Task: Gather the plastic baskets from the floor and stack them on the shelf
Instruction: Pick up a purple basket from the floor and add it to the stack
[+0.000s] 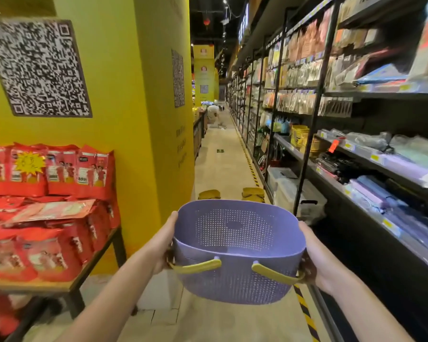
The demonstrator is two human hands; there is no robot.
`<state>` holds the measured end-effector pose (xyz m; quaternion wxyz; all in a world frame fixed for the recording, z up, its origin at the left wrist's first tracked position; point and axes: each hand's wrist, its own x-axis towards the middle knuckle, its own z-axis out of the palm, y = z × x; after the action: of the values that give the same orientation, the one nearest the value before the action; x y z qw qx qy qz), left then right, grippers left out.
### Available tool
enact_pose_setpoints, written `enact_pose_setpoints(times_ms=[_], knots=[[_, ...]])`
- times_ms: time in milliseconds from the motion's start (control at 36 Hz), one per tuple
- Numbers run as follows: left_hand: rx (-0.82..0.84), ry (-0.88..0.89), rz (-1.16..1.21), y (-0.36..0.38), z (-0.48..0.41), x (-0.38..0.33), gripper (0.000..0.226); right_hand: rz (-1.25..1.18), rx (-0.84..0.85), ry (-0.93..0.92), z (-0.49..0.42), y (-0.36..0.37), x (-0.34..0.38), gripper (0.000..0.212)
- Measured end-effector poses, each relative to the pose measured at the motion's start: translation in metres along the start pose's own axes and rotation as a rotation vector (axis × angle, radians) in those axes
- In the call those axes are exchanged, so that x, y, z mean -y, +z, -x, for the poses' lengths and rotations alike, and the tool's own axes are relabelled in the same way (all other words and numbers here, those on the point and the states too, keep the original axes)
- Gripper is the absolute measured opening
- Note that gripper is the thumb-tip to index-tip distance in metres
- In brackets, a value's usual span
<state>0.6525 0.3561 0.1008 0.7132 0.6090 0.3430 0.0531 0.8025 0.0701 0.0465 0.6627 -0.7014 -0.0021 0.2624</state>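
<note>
Presently we log the aisle as follows.

Item one: purple basket, perforated plastic, with two yellow handles folded down against its near wall. Location: in the air, mid-aisle, tipped a little so that we look into it. It is off the floor and not on any shelf.

Item two: left hand, clasping the basket's left end, thumb laid along the rim.

Item three: right hand, clasping the right end likewise. The fingers of both go round behind the wall and are mostly hidden, but both hands plainly bear the load.

Item four: two yellow baskets, as we take them to be, though they are small and partly cut off by the purple rim. They sit on the floor just beyond it, one near the pillar, one by the striped tape.

Item five: shelf on our right, long and crowded with packed goods.

Item six: table on our left, heaped with red packets.

Step in hand, by our reckoning: carrying, with one basket gathered and not yet shelved. The next move calls either for a turn right to a free shelf spot, or for a stoop to nest this basket with the yellow pair. The latter needs one hand freed.
</note>
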Motion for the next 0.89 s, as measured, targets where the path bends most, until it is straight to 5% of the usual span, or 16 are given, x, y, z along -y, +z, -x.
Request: enact_pose_setpoints(times_ms=[167, 556, 889], knots=[[-0.015, 0.013, -0.035, 0.030, -0.061, -0.024, 0.049, 0.009, -0.021, 0.028, -0.073, -0.019, 0.016, 0.071], [0.124, -0.055, -0.097, 0.071, -0.232, -0.054, 0.058, 0.019, -0.174, 0.033, -0.179, -0.018, 0.044, 0.053], [0.360, 0.010, -0.156, 0.097, -0.380, -0.127, 0.055, -0.082, -0.396, -0.025, -0.259, 0.017, 0.089, 0.048]])
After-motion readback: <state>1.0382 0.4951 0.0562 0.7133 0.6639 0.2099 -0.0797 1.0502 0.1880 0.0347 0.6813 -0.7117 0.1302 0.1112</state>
